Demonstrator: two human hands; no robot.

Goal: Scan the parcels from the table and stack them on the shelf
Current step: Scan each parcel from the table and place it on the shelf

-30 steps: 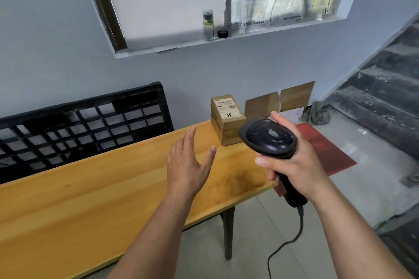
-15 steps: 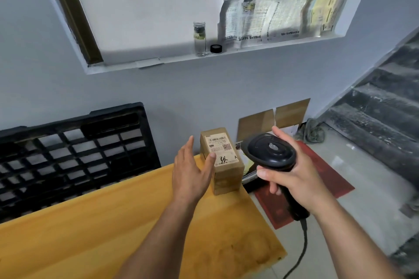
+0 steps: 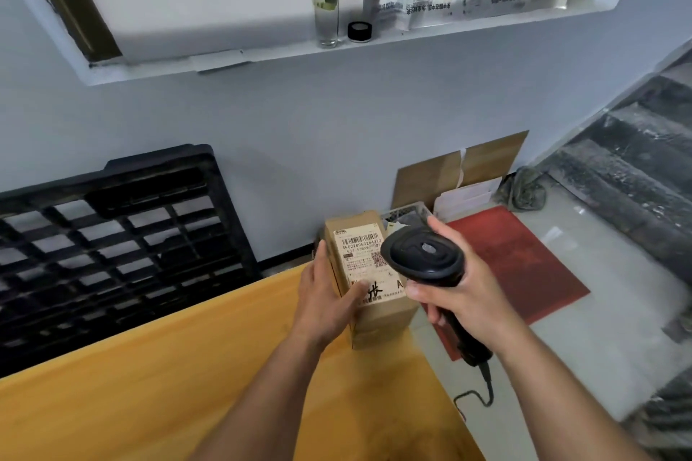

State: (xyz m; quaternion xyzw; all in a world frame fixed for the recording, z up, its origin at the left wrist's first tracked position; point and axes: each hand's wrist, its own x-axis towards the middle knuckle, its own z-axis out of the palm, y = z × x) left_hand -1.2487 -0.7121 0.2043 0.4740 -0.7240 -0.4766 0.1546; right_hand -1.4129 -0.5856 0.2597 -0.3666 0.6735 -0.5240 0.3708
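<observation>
The parcel point(image 3: 382, 322) is plain brown cardboard, matt, with a white paper label point(image 3: 361, 254) on top. Just right of the parcel, the scanner point(image 3: 423, 254) is black plastic with a dull sheen. Under the parcel the desk point(image 3: 149, 404) is smooth yellow-orange wood. Left of the parcel is a black plastic pallet point(image 3: 157, 165), high above it a clear glass bottle point(image 3: 325, 11), and to its right a pale glossy floor point(image 3: 599, 329).

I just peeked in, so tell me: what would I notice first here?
The black scanner, gripped in the right hand, hovers by a small brown parcel at the corner of the wooden table. The left hand holds the parcel's side. Behind, a black pallet leans against the wall.
</observation>
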